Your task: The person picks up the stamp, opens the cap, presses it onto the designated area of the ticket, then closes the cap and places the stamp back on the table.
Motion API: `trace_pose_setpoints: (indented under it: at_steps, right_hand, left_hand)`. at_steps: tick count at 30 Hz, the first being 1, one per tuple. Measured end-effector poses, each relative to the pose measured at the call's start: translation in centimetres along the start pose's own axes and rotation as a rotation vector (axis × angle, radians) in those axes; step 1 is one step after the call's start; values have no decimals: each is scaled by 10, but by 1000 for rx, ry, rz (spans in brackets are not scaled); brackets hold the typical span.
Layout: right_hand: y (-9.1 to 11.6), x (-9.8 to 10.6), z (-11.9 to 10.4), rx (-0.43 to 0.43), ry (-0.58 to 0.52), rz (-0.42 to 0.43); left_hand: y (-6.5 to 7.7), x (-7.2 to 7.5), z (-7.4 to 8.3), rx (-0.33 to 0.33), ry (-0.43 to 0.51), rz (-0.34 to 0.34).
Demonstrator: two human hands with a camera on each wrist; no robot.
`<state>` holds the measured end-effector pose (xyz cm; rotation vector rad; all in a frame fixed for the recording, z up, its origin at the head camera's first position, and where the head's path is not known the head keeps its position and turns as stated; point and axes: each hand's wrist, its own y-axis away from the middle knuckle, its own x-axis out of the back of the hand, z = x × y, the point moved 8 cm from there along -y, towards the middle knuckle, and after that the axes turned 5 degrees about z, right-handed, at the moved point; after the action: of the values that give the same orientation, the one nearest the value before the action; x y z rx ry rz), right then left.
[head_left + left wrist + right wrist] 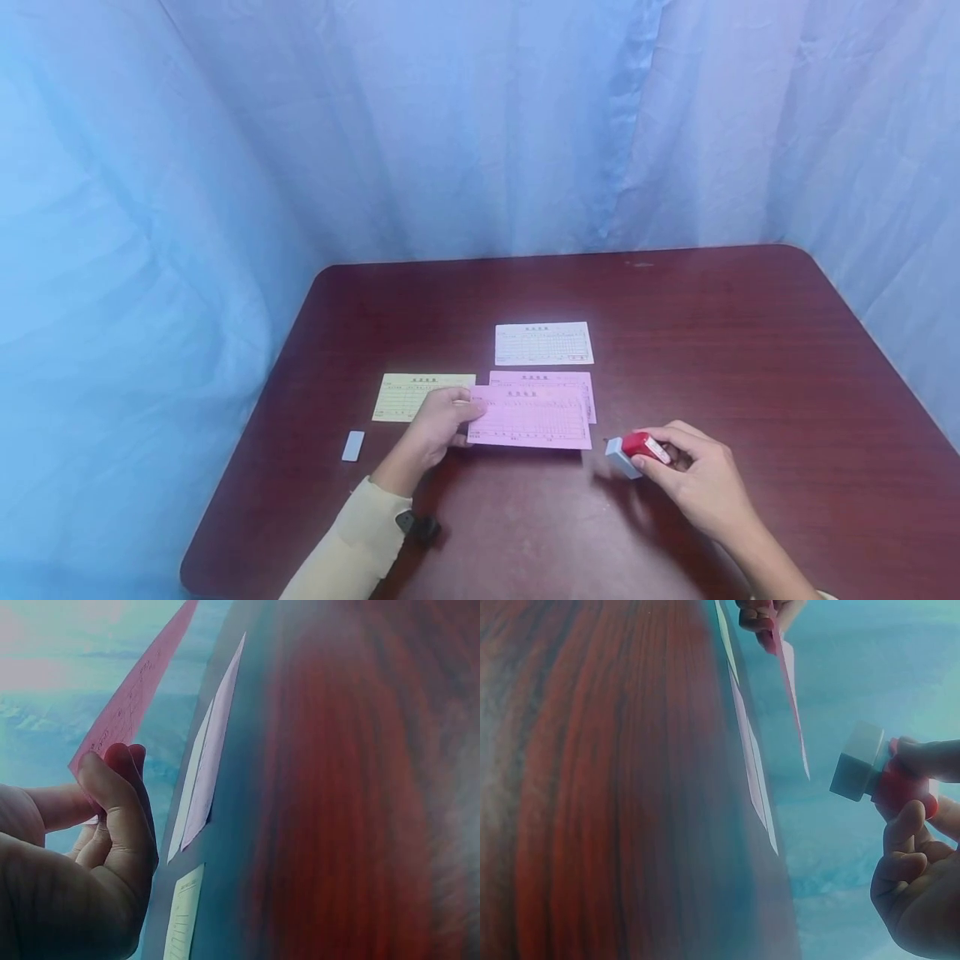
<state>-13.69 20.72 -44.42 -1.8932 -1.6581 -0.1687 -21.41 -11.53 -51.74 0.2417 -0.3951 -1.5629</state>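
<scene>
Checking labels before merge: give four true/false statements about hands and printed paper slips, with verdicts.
1. The left hand holds a rectangular pink printed paper slip. True.
2. The right hand grips a red-and-grey block-shaped stamp. True.
3. The stamp touches the held slip. False: a gap separates them.
4. Every slip is in hand. False: a rectangular white paper slip, a rectangular yellow paper slip and a second pink paper slip lie on the dark-red table.
</scene>
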Motion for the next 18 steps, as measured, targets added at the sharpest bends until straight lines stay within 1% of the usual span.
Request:
trace_pose_setpoints:
  at_steps: [7, 11, 18]
  right_hand:
    - [0, -1, 1, -4, -8, -2]
    - [1, -1, 1, -6, -5, -1]
    - [1, -2, 0, -2, 2, -3]
  left_hand:
    - [8, -5, -8, 23, 9, -26]
    - [11, -9, -13, 29, -1, -40]
    - [17, -15, -25, 23, -16, -62]
